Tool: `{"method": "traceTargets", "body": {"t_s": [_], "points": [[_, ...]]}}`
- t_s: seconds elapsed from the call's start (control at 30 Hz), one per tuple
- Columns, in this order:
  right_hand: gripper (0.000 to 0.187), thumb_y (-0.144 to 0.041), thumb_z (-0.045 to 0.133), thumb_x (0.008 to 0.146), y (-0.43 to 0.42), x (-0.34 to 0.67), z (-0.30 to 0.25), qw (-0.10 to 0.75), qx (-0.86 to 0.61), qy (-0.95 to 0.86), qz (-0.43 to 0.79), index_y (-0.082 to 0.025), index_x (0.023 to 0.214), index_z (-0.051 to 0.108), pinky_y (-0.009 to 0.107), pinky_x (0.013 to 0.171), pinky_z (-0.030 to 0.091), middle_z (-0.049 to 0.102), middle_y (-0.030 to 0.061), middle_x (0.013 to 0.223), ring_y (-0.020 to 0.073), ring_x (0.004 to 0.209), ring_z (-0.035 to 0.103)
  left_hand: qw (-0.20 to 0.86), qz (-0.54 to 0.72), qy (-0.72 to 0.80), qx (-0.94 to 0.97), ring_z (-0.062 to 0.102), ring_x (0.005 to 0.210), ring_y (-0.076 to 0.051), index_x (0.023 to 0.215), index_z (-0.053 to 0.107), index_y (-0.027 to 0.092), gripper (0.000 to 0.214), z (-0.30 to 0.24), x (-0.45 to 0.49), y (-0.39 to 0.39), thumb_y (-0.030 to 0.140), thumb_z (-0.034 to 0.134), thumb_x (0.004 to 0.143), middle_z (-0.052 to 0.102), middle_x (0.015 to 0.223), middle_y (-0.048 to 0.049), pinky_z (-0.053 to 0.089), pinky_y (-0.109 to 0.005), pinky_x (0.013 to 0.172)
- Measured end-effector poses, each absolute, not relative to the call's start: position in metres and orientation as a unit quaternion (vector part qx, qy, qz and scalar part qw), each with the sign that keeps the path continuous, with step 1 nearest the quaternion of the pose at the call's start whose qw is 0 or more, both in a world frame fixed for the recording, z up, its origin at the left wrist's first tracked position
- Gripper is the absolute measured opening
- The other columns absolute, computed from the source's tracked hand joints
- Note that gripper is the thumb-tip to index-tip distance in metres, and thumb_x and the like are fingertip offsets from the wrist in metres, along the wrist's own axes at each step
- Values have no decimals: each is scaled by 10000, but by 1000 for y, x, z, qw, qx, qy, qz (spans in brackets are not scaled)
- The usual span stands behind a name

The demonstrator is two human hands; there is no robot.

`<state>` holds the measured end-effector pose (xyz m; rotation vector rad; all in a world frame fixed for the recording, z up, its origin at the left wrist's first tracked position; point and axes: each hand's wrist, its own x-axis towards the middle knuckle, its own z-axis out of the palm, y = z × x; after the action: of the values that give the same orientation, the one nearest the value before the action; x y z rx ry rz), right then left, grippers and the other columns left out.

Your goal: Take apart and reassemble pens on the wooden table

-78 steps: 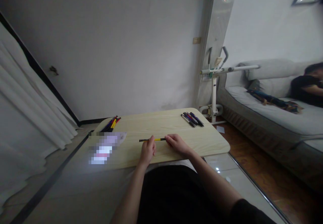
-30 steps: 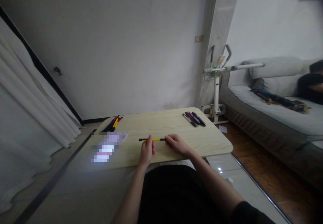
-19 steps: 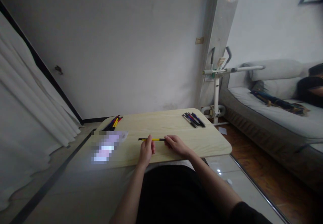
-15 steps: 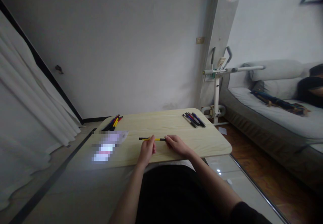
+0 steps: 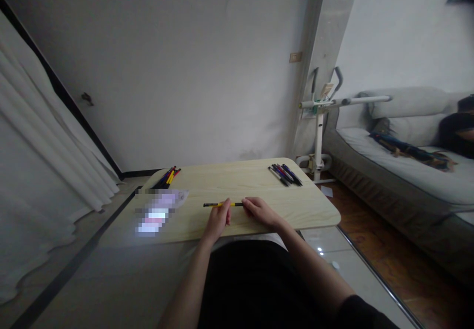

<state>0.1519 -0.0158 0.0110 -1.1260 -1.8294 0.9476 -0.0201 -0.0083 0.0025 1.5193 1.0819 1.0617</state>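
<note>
A yellow and black pen [image 5: 213, 204] lies level between my hands, just over the pale wooden table [image 5: 222, 181]. My left hand [image 5: 218, 219] is closed around its middle, thumb on top. At the pen's right black end, the fingers of my right hand [image 5: 260, 211] pinch the tip. One group of pens [image 5: 285, 175], dark with some white and purple, lies side by side at the table's back right. Another bunch of pens [image 5: 168, 178], with yellow, red and dark barrels, rests at the back left.
A bright, pixelated flat object [image 5: 157, 213] lies on the table's left. White curtains [image 5: 48, 146] hang at far left. Beyond the table's right side stand a white exercise machine [image 5: 318, 136] and a grey sofa [image 5: 388, 181], where a person [image 5: 455, 134] is partly visible.
Both hands keep their hold on the pen, almost unmoved. The camera view has shifted slightly.
</note>
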Motion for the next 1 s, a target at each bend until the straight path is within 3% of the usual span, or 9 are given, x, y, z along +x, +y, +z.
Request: {"method": "traceTargets", "body": {"t_s": [0.43, 0.63, 1.0], "points": [[459, -498, 296, 847, -13, 146, 18, 420, -428, -690, 404, -159, 571, 436, 214, 531, 313, 410, -27, 533, 90, 525, 379, 493, 523, 450, 530, 342, 332, -68, 446, 363, 177, 442, 7, -4, -4, 479, 405, 766, 345, 350, 53, 279, -199, 381], [470, -513, 319, 833, -14, 138, 14, 447, -440, -657, 418, -161, 536, 414, 209, 471, 279, 372, -35, 489, 81, 475, 349, 526, 508, 429, 530, 367, 361, -77, 462, 374, 179, 394, 2, -9, -6, 440, 423, 753, 373, 375, 50, 286, -204, 396], [470, -514, 339, 820, -18, 140, 11, 440, -441, -666, 410, -163, 514, 399, 208, 476, 273, 353, -41, 476, 77, 470, 324, 520, 463, 431, 574, 354, 338, -81, 402, 331, 189, 499, 4, -10, -8, 489, 314, 801, 337, 327, 34, 302, -220, 422]]}}
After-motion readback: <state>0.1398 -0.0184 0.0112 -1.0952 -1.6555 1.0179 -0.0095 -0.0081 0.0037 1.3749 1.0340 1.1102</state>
